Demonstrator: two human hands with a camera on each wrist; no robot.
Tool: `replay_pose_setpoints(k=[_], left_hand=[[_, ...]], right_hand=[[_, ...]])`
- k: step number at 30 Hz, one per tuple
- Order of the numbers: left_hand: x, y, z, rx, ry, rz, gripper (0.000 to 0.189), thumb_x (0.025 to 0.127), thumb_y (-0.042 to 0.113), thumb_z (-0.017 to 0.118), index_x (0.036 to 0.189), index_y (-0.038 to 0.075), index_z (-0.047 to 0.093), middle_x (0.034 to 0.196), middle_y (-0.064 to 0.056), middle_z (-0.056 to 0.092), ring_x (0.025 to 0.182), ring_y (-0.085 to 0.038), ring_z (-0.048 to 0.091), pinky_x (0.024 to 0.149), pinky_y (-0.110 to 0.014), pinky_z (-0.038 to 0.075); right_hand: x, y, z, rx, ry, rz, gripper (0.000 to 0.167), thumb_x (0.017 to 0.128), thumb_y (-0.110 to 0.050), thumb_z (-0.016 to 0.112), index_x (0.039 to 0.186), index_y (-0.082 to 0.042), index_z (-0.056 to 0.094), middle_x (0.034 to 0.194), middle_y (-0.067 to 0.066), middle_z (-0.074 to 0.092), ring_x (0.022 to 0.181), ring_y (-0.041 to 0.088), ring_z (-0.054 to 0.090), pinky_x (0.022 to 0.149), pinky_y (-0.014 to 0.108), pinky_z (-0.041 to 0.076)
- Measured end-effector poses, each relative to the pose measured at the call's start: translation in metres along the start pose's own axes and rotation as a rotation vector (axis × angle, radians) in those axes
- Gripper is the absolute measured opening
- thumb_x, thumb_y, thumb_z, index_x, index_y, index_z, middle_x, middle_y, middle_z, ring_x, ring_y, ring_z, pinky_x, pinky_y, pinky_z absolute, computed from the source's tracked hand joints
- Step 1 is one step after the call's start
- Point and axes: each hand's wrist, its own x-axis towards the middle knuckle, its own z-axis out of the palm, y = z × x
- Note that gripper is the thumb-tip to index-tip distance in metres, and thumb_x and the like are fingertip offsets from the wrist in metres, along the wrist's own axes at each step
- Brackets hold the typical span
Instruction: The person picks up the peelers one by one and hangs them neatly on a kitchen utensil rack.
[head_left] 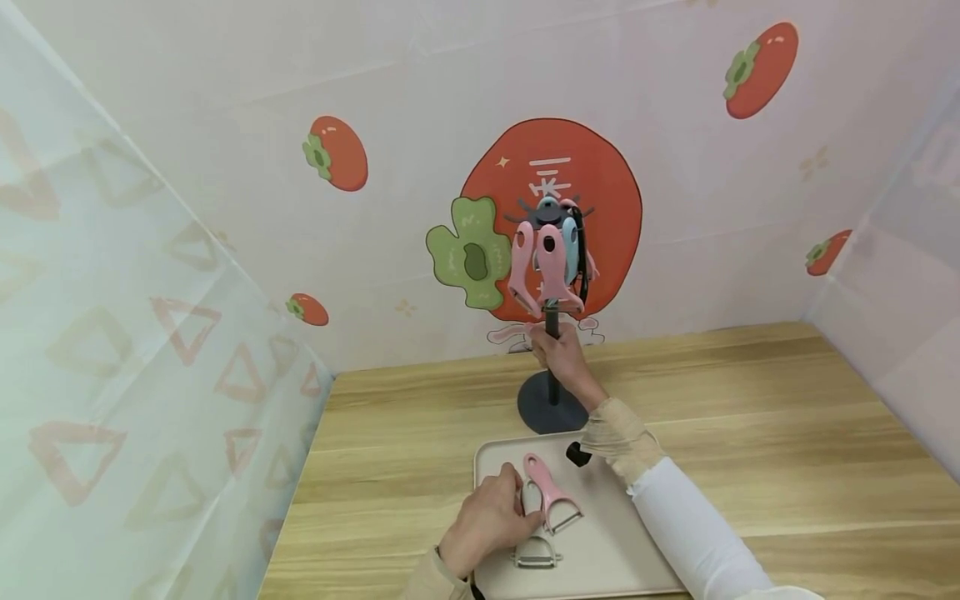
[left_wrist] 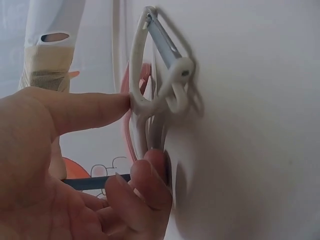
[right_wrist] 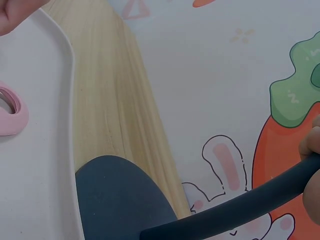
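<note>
My left hand (head_left: 489,515) is over the beige tray (head_left: 615,542) and holds a pale grey Y-shaped peeler (head_left: 532,500) between thumb and fingers. In the left wrist view the thumb presses the neck of this peeler (left_wrist: 142,106), while the fingers are at its handle. Beside it on the tray lies a pink peeler (head_left: 546,482), blade toward me. My right hand (head_left: 566,358) grips the dark pole (head_left: 553,387) of an upright stand, below the hanging tools. The right wrist view shows this pole (right_wrist: 235,205) running into the fingers at the right edge.
Pink peelers (head_left: 551,258), a light blue one (head_left: 572,242) and a black tool (head_left: 582,262) hang from the stand's top. Its round base (head_left: 534,406) stands on the wooden table (head_left: 405,450) just behind the tray. A printed wall (head_left: 420,100) rises at the back.
</note>
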Motion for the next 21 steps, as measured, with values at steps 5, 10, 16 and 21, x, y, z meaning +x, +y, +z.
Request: replay_pose_setpoints(k=[5, 10, 16, 21], left_hand=[[0.0002, 0.0011, -0.0050, 0.046, 0.003, -0.022, 0.037, 0.086, 0.029, 0.084, 0.101, 0.011, 0.055, 0.072, 0.002, 0.055, 0.060, -0.014, 0.052, 0.054, -0.032, 0.041], [-0.0009, 0.0029, -0.0053, 0.111, 0.038, -0.041, 0.040, 0.083, 0.027, 0.082, 0.101, 0.005, 0.055, 0.078, -0.007, 0.058, 0.065, -0.021, 0.055, 0.058, -0.039, 0.047], [-0.0028, 0.0047, -0.0010, 0.181, 0.096, -0.034, 0.053, 0.079, 0.035, 0.087, 0.104, 0.000, 0.055, 0.082, -0.013, 0.061, 0.070, -0.025, 0.061, 0.064, -0.044, 0.053], [-0.0036, 0.0043, 0.0028, 0.156, 0.082, -0.059, 0.056, 0.080, 0.033, 0.088, 0.108, -0.004, 0.056, 0.084, -0.015, 0.060, 0.071, -0.025, 0.060, 0.065, -0.044, 0.053]], right_hand=[[0.0016, 0.0003, -0.0010, -0.003, -0.009, -0.020, 0.059, 0.111, -0.014, 0.051, 0.053, -0.012, 0.039, 0.047, -0.009, 0.030, 0.037, 0.011, 0.020, 0.043, 0.033, 0.015], [0.0024, -0.0020, -0.0011, 0.001, -0.011, -0.024, 0.059, 0.111, -0.013, 0.050, 0.054, -0.012, 0.038, 0.046, -0.009, 0.030, 0.037, 0.012, 0.020, 0.043, 0.034, 0.015], [0.0007, -0.0026, -0.0005, -0.004, 0.000, 0.003, 0.059, 0.111, -0.017, 0.052, 0.054, -0.013, 0.039, 0.046, -0.009, 0.031, 0.038, 0.011, 0.020, 0.043, 0.031, 0.016], [-0.0009, -0.0016, 0.0003, -0.013, -0.009, 0.007, 0.059, 0.112, -0.013, 0.049, 0.054, -0.012, 0.040, 0.046, -0.008, 0.031, 0.038, 0.012, 0.021, 0.043, 0.032, 0.016]])
